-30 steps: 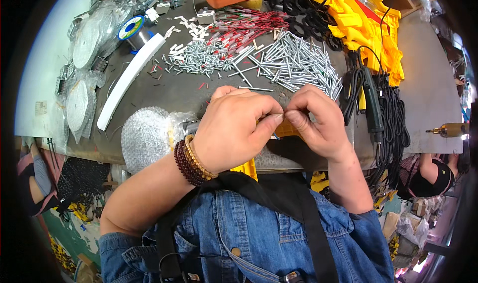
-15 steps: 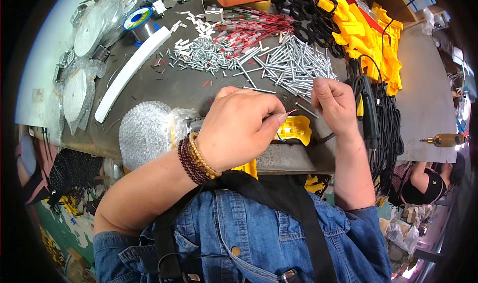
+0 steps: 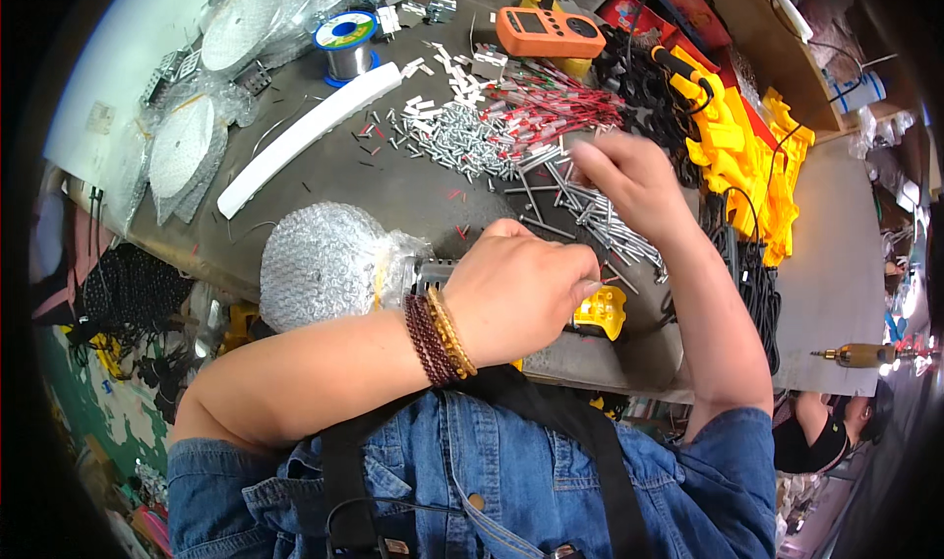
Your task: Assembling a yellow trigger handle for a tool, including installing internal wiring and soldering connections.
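Note:
My left hand (image 3: 521,294), wrist ringed with beaded bracelets, is closed in a pinch over the near edge of the bench. It covers part of a yellow plastic housing (image 3: 602,313). A thin wire end showed at this pinch a moment ago; the fingers hide it now. Beside the hand lies a bulky round thing in bubble wrap (image 3: 320,264), with a dark slotted neck joining it toward the housing. My right hand (image 3: 634,185) hovers over long metal screws (image 3: 600,215), smeared by motion, its thumb pointing at red wired parts (image 3: 551,102). What its fingers hold cannot be made out.
Short screws (image 3: 457,138) lie heaped on the dark bench. A white curved strip (image 3: 310,136), a solder spool (image 3: 349,48) and wrapped discs (image 3: 187,146) are left. An orange meter (image 3: 549,34) stands behind; yellow housings (image 3: 728,136) and black cables (image 3: 757,303) crowd the right.
My right hand has moved forward and left, over the screws. The view has shifted, so the bench things appear farther right. My left hand stays pinched at the yellow housing.

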`<action>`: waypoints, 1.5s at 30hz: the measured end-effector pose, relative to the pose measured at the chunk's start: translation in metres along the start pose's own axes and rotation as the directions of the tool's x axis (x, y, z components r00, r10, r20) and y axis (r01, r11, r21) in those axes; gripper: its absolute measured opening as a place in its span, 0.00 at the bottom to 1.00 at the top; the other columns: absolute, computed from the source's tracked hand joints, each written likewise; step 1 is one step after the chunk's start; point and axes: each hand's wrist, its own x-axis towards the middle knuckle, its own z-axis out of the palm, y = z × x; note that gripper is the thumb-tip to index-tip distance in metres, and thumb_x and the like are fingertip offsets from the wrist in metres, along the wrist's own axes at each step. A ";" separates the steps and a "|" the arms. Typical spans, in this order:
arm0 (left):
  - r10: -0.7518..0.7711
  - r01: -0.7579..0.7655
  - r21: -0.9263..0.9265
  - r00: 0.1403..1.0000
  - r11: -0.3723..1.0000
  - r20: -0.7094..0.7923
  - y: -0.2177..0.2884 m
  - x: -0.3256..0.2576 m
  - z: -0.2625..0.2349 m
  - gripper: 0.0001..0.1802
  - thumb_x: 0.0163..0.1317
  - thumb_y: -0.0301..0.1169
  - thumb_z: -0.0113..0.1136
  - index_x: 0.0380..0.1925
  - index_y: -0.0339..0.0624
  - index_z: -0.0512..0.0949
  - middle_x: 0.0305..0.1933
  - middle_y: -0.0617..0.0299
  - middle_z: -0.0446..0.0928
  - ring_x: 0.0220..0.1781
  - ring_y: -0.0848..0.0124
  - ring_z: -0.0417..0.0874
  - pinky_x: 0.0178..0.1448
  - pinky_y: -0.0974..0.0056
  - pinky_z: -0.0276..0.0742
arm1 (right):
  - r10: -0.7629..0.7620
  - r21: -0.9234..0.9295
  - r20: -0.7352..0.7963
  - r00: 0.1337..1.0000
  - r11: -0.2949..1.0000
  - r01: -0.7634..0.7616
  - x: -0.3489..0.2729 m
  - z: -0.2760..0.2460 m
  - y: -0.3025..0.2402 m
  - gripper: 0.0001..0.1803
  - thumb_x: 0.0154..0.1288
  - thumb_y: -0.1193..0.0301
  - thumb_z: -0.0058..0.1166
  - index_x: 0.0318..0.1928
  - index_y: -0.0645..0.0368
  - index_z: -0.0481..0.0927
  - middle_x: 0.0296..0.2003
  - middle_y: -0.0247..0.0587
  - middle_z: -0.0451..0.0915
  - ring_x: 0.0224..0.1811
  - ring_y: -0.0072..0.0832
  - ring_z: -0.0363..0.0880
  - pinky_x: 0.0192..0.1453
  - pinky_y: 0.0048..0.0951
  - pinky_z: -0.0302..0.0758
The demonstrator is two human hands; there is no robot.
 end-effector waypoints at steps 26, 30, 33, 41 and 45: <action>0.046 -0.051 -0.074 0.997 0.996 -0.060 0.002 -0.001 -0.002 0.04 0.61 0.31 0.64 0.33 0.47 0.78 0.23 0.69 0.82 0.29 0.70 0.84 0.54 0.59 0.71 | 0.182 0.519 -0.029 0.983 0.843 -0.141 -0.119 -0.021 -0.001 0.07 0.58 0.80 0.65 0.39 0.67 0.86 0.40 0.41 0.84 0.43 0.23 0.81 0.47 0.23 0.77; 0.034 -0.036 -0.078 0.999 0.996 -0.032 0.001 0.000 0.000 0.04 0.61 0.31 0.63 0.34 0.47 0.78 0.23 0.69 0.82 0.28 0.70 0.84 0.55 0.59 0.70 | 0.212 0.493 -0.047 0.976 0.854 -0.162 -0.123 -0.015 0.001 0.07 0.58 0.80 0.65 0.38 0.66 0.86 0.40 0.41 0.84 0.43 0.24 0.81 0.47 0.24 0.77; 0.045 -0.047 -0.070 0.998 0.996 -0.032 0.001 -0.001 -0.001 0.04 0.61 0.31 0.63 0.34 0.47 0.78 0.23 0.69 0.82 0.28 0.70 0.84 0.55 0.59 0.70 | 0.178 0.495 -0.056 0.982 0.859 -0.128 -0.121 -0.011 0.002 0.07 0.57 0.80 0.64 0.37 0.66 0.86 0.40 0.41 0.84 0.43 0.24 0.82 0.48 0.25 0.77; 0.040 -0.043 -0.067 0.998 0.997 -0.043 0.002 -0.001 -0.002 0.03 0.61 0.31 0.62 0.33 0.46 0.78 0.22 0.68 0.82 0.28 0.69 0.85 0.55 0.59 0.71 | 0.139 0.435 -0.108 0.984 0.897 -0.079 -0.121 -0.013 -0.002 0.07 0.55 0.79 0.64 0.36 0.66 0.86 0.39 0.42 0.85 0.43 0.26 0.82 0.49 0.26 0.77; 0.047 -0.051 -0.066 0.998 0.997 -0.052 0.001 -0.001 -0.002 0.04 0.61 0.30 0.63 0.33 0.46 0.78 0.23 0.68 0.82 0.29 0.68 0.85 0.54 0.59 0.71 | 0.140 0.429 -0.089 0.986 0.899 -0.089 -0.120 -0.012 -0.003 0.06 0.55 0.79 0.64 0.36 0.65 0.86 0.38 0.42 0.85 0.43 0.27 0.82 0.50 0.27 0.76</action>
